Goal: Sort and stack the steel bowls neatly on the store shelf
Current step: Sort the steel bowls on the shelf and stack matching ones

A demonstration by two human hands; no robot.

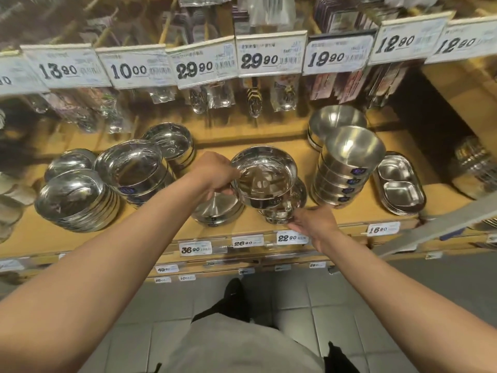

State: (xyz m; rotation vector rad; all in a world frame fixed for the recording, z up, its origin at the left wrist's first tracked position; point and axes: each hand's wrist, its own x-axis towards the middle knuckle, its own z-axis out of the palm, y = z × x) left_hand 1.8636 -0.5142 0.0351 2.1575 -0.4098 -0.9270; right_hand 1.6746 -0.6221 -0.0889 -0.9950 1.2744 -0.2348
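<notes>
Wooden shelving (295, 149) in a store aisle is filling the view, with a row of price tags (258, 60) hanging above both hands and packaged utensils dangling behind them. Smaller price labels (243, 243) are running along the shelf edge just below the hands, and grey floor tiles (322, 300) are showing beneath the arms.

The left hand (215, 175) is gripping the near-left rim of a shiny steel bowl (265, 179), fingers curled over the edge, and is holding it raised and tilted above the shelf. The right hand (313, 224) is reaching in under that bowl, its fingertips pinching the base of a smaller stack of bowls (279, 214) sitting at the shelf front. The two hands are working apart, one on either side of the lifted bowl.

Just beneath the left hand an upturned bowl (215, 208) is resting on the shelf. Further left of the left hand, wide shallow bowls (75, 200) are lying in leaning stacks. To the right of the right hand a tall stack of deep bowls (347, 168) is leaning, and beyond it divided steel trays (400, 187) are lying flat.
</notes>
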